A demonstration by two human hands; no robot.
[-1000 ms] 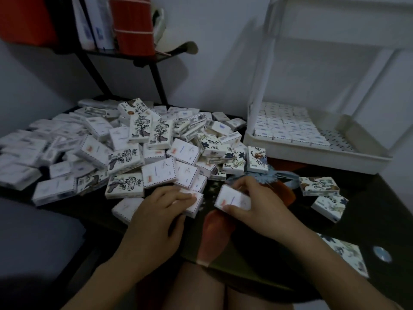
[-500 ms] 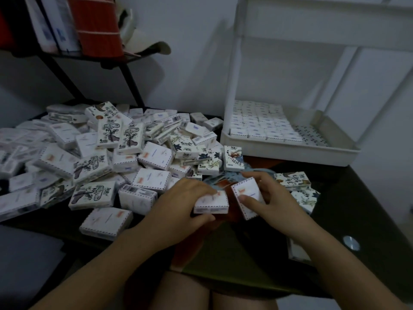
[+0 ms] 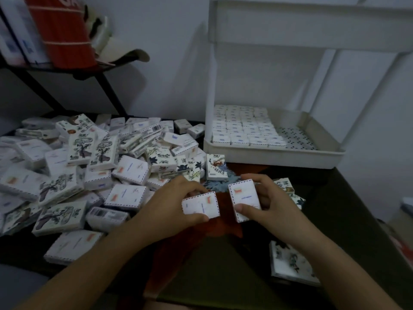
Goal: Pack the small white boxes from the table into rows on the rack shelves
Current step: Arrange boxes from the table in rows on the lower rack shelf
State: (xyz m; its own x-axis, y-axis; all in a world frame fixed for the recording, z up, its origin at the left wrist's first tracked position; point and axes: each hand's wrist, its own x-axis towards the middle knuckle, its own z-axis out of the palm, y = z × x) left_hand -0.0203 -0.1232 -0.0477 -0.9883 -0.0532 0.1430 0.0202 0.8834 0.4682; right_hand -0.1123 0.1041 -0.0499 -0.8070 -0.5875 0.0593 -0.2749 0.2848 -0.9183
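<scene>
Now left hand [image 3: 174,211] grasping a white box [image 3: 200,206] between thumb and fingers, right hand [image 3: 271,206] pinching a second box [image 3: 244,200] just beside it, both red-dash-edged, near the desk's [image 3: 348,211] front edge.

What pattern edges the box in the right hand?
A dashed border round the white box; head view.

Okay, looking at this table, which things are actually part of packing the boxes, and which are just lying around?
Job:
left hand holding one box
right hand holding another box
box pile on the table
rack tray with packed rows

Lying about:
red roll on the dark shelf
red cloth under the hands
</scene>
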